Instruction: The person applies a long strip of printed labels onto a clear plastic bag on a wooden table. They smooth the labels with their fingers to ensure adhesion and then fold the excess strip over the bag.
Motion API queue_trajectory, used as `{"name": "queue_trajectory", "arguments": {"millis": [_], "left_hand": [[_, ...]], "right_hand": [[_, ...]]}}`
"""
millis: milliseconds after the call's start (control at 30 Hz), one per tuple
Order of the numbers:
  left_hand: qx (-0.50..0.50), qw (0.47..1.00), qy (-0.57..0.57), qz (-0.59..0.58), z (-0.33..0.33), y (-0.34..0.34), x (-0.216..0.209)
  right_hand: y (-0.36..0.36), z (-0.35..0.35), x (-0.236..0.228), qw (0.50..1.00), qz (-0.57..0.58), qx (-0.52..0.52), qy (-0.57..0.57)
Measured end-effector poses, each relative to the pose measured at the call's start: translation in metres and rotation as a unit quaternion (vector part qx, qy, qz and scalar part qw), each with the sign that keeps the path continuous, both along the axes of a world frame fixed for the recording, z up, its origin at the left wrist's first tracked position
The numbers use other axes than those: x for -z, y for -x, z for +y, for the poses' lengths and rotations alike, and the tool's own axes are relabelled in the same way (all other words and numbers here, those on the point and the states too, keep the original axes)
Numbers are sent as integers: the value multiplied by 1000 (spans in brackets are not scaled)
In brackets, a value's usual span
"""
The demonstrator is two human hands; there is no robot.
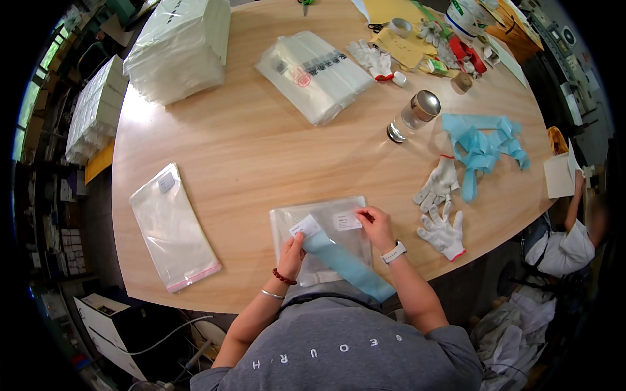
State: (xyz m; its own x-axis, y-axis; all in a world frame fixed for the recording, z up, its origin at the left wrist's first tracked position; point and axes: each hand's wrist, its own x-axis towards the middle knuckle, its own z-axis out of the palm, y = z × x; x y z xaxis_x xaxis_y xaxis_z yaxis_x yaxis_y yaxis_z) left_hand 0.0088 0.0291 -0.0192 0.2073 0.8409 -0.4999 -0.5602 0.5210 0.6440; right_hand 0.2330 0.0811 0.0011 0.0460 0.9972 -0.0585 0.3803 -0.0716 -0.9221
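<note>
My left hand (291,259) is closed, thumb and fingers pinching the end of a light-blue label strip (349,264). A white printed label (304,226) sits at that end, and the strip's tail hangs toward my lap. Beneath it, a clear plastic bag (283,221) lies flat at the table's near edge. My right hand (375,225) pinches the right edge of another white label (347,221) over the bag's upper right part. Whether this label is stuck down all over, I cannot tell.
Clear bags (175,231) lie at left, with a tall stack (179,52) behind and another bag pile (319,75) mid-table. At right are a glass bottle (415,116), blue strip coils (486,146) and white gloves (443,231). A person (567,241) sits beyond the right edge.
</note>
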Motion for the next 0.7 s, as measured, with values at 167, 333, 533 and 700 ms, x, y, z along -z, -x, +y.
{"name": "queue_trajectory", "arguments": {"millis": [167,333,533,700], "left_hand": [[6,1000,1,4,-1,1,0],[11,1000,9,20,-2,3,-2],[37,999,9,37,-4,5,3],[14,1000,0,17,-5,4,6]], "right_hand": [[8,3,8,993,-100,-40,-48],[24,5,-15,958,-271,8,-94],[-5,31,3,980,-179,-84,-33],[-2,26,-6,937,-262,-92,-213]]}}
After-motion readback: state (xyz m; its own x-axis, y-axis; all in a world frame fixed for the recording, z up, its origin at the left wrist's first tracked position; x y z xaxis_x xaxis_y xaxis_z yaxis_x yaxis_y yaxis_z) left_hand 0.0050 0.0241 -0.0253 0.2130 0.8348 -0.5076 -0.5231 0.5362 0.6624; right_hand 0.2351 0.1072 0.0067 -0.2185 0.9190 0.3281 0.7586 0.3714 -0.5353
